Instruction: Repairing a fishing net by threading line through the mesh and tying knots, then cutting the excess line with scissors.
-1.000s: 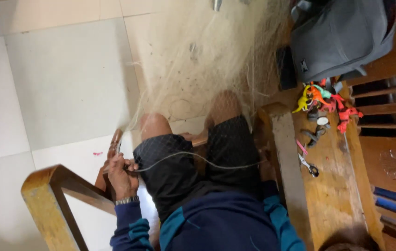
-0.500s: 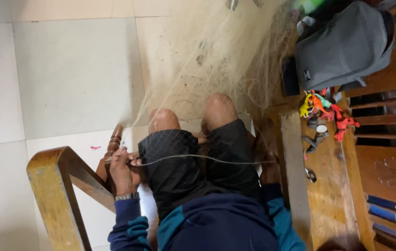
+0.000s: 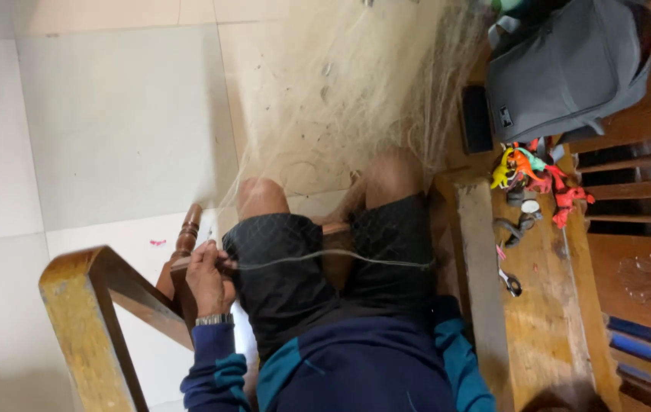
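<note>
Seen from above, seated on a wooden chair (image 3: 96,305), knees apart, in dark shorts (image 3: 325,259) and a dark blue top with teal stripes.

Left hand (image 3: 209,276) closed around one end of a thin pale cord (image 3: 325,255), just beside the left thigh, with a metal wristwatch (image 3: 213,320) on the wrist. The cord stretched tight across both thighs, running toward the right side and disappearing near the edge of the wooden surface (image 3: 539,328). Right hand not visible in the head view; cannot tell if open or closed, or what is held there.

A fine, pale fishing net (image 3: 356,99) hanging in front of the knees, spreading upward over the tiled floor (image 3: 112,122) and draped partly over the lap, its mesh faintly visible on the shorts. A turned wooden post (image 3: 185,233) of the chair just above the left hand, close to touching it.

On the wooden surface at the right: a grey backpack (image 3: 566,72) at the far end, a dark flat phone (image 3: 476,120) just beside it, a heap of small bright plastic pieces (image 3: 535,172) in yellow, orange, green and red near the bag, and small scissors (image 3: 507,278) lying closer to the body. Some coloured flat items (image 3: 650,343) stacked at the lower right corner, too blurred to identify. A small red mark (image 3: 157,243) on the floor near the chair.
</note>
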